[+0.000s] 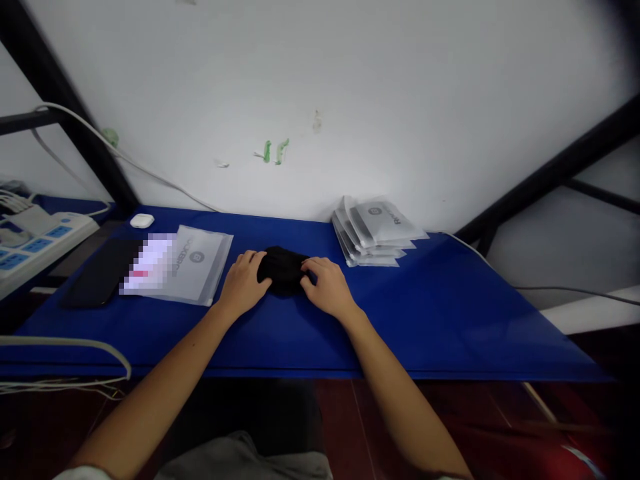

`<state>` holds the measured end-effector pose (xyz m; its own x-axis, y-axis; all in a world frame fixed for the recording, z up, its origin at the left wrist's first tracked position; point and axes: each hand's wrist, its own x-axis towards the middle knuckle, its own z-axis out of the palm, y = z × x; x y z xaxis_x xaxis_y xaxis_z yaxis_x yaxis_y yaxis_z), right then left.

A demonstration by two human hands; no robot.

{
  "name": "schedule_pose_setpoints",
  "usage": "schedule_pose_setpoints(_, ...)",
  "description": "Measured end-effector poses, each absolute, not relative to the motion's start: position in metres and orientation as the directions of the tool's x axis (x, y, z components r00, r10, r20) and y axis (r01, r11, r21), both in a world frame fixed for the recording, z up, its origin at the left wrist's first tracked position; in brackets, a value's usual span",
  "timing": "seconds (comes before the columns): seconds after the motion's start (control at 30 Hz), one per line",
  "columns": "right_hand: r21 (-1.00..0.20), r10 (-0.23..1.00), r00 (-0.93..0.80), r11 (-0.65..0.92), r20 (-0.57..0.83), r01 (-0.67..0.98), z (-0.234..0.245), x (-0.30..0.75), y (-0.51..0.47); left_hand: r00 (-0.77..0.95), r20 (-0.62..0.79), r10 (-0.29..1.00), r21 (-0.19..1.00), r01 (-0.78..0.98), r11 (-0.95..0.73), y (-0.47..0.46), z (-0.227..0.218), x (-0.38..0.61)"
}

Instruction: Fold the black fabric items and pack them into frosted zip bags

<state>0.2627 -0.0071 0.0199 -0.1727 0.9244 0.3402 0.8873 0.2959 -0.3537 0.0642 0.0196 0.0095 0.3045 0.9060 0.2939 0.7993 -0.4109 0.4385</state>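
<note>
A small bundle of folded black fabric (284,270) lies on the blue tabletop (400,320) in front of me. Its exact kind I cannot make out. My left hand (245,281) grips its left edge between thumb and fingers. On the opposite edge, my right hand (326,283) holds it with curled fingers. Left of my left hand, a frosted plastic zip bag (205,267) with printed lettering lies flat. Behind and to the right of my right hand sits a stack of similar frosted bags (383,223).
A black phone-like device (100,273) lies at the left beside a pixelated patch. Behind it is a white earbud case (142,221). A white power strip (45,247) stands at far left. A white cable (150,175) runs along the wall, and black frame bars (560,170) rise at both sides.
</note>
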Motion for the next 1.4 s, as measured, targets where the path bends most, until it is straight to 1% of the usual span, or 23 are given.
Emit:
schedule_pose_setpoints(0.17,-0.373,0.923,-0.181,0.309,0.341,0.875,0.022,0.262,-0.010,0.292,0.277,0.916,0.467,0.792,-0.393,0.020,0.008,0.064)
schedule_pose_setpoints(0.3,-0.348,0.915,-0.218,0.337,0.339,0.875,0.021,0.264,-0.009,0.269,0.288,0.919,0.490,0.783,-0.383,0.020,0.009,0.063)
schedule_pose_setpoints(0.4,-0.346,0.895,-0.221,0.363,0.388,0.865,0.019,0.267,-0.007,0.250,0.303,0.920,0.488,0.788,-0.375,0.020,0.011,0.063)
schedule_pose_setpoints(0.53,-0.372,0.857,-0.181,0.387,0.482,0.844,0.019,0.270,-0.005,0.217,0.312,0.925,0.461,0.816,-0.347,0.020,0.012,0.062)
schedule_pose_setpoints(0.7,-0.351,0.836,-0.114,0.345,0.538,0.870,0.021,0.273,-0.004,0.171,0.266,0.949,0.419,0.866,-0.273,0.020,0.012,0.061)
schedule_pose_setpoints(0.8,-0.305,0.851,-0.096,0.287,0.517,0.908,0.025,0.274,-0.004,0.156,0.242,0.958,0.417,0.874,-0.248,0.021,0.016,0.059)
schedule_pose_setpoints(1.0,-0.140,0.919,-0.074,0.138,0.388,0.980,0.037,0.274,-0.007,0.120,0.165,0.979,0.399,0.900,-0.177,0.024,0.021,0.052)
schedule_pose_setpoints(1.1,-0.102,0.933,-0.062,0.104,0.353,0.989,0.043,0.276,-0.007,0.122,0.159,0.980,0.398,0.900,-0.177,0.026,0.025,0.048)
schedule_pose_setpoints(1.17,-0.095,0.938,-0.056,0.094,0.343,0.991,0.047,0.277,-0.008,0.114,0.182,0.977,0.401,0.898,-0.179,0.027,0.031,0.046)
schedule_pose_setpoints(1.27,-0.128,0.940,-0.056,0.105,0.338,0.986,0.056,0.280,-0.010,0.110,0.251,0.962,0.404,0.891,-0.207,0.025,0.043,0.043)
schedule_pose_setpoints(1.33,-0.198,0.941,-0.054,0.127,0.334,0.972,0.066,0.283,-0.014,0.110,0.309,0.945,0.410,0.881,-0.236,0.020,0.057,0.039)
schedule_pose_setpoints(1.4,-0.301,0.939,-0.059,0.168,0.338,0.939,0.082,0.287,-0.021,0.122,0.368,0.922,0.413,0.867,-0.280,0.013,0.075,0.034)
